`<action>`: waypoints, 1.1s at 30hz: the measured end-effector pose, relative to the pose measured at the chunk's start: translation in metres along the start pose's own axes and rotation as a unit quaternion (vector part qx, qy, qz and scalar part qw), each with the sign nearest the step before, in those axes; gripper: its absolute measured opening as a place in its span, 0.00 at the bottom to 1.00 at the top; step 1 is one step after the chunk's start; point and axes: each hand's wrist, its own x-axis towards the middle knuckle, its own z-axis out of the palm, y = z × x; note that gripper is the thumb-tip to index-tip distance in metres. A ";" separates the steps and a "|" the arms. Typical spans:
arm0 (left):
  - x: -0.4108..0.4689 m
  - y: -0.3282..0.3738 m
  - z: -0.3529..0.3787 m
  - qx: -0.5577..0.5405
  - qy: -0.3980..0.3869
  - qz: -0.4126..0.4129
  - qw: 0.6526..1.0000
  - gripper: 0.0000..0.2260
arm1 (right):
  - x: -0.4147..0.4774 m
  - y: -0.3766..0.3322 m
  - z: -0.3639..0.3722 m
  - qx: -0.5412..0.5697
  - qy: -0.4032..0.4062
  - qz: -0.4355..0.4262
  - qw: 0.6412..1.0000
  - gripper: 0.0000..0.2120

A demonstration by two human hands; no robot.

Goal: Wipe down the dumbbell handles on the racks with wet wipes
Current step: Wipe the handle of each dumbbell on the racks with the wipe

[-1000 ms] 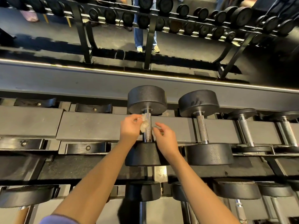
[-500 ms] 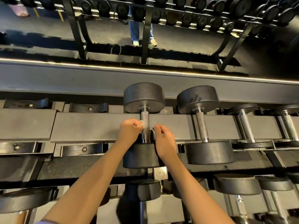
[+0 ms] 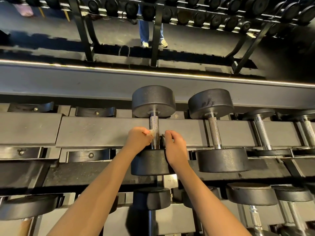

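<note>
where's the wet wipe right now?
Head view, centre: the wet wipe is pinched in the left hand, against the left side of the knurled dumbbell handle; the right hand sits just across it.

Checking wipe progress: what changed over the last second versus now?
Left hand, pinching the wet wipe, slid slightly down the dumbbell handle toward the near weight; less wipe shows. Right hand stayed beside the handle, fingers curled; rack unchanged.

A dark floor [image 3: 196, 41] lies far off. A thin light strip [image 3: 153, 72] edges a grey beam [image 3: 102, 82]. A bystander's jeans-clad legs [image 3: 143, 23] stand beyond.
</note>
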 end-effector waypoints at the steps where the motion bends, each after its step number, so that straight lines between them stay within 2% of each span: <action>1: -0.001 0.001 0.000 0.013 -0.005 0.005 1.000 0.08 | 0.000 0.000 0.000 -0.001 0.001 -0.002 1.000 0.12; 3: 0.000 0.003 0.001 0.041 0.013 0.011 0.999 0.10 | -0.001 -0.001 -0.001 -0.003 0.003 -0.004 1.000 0.12; 6: 0.005 0.011 -0.001 -0.004 0.046 -0.004 0.999 0.08 | -0.002 -0.004 -0.003 -0.005 0.001 -0.001 1.000 0.12; 10: 0.017 0.019 -0.005 -0.061 0.040 -0.019 0.997 0.03 | -0.003 -0.006 -0.004 -0.002 0.000 0.005 1.000 0.12; 12: 0.012 0.019 -0.005 -0.043 0.037 -0.033 0.998 0.06 | -0.002 -0.005 -0.004 -0.004 0.003 0.005 1.000 0.12; 14: 0.003 0.012 -0.005 -0.020 0.015 -0.032 0.999 0.11 | -0.002 -0.004 -0.003 -0.001 0.008 0.001 1.000 0.12; 18: -0.010 0.007 -0.011 0.036 -0.045 -0.019 0.998 0.11 | -0.003 -0.004 -0.003 0.001 0.009 -0.008 1.000 0.13; 21: 0.000 0.016 -0.009 -0.004 0.001 -0.026 1.000 0.13 | -0.004 -0.005 -0.004 -0.006 0.009 -0.006 1.000 0.14; 25: 0.000 0.018 -0.004 0.007 0.036 0.016 0.999 0.05 | -0.004 -0.004 -0.004 -0.007 0.016 -0.006 1.000 0.14; 29: -0.002 0.009 -0.005 0.083 -0.026 -0.029 0.996 0.16 | -0.003 -0.004 -0.004 -0.005 0.020 -0.005 1.000 0.14; 33: -0.006 0.013 -0.013 0.130 -0.082 -0.044 0.987 0.10 | -0.005 -0.006 -0.004 0.006 0.023 0.000 1.000 0.14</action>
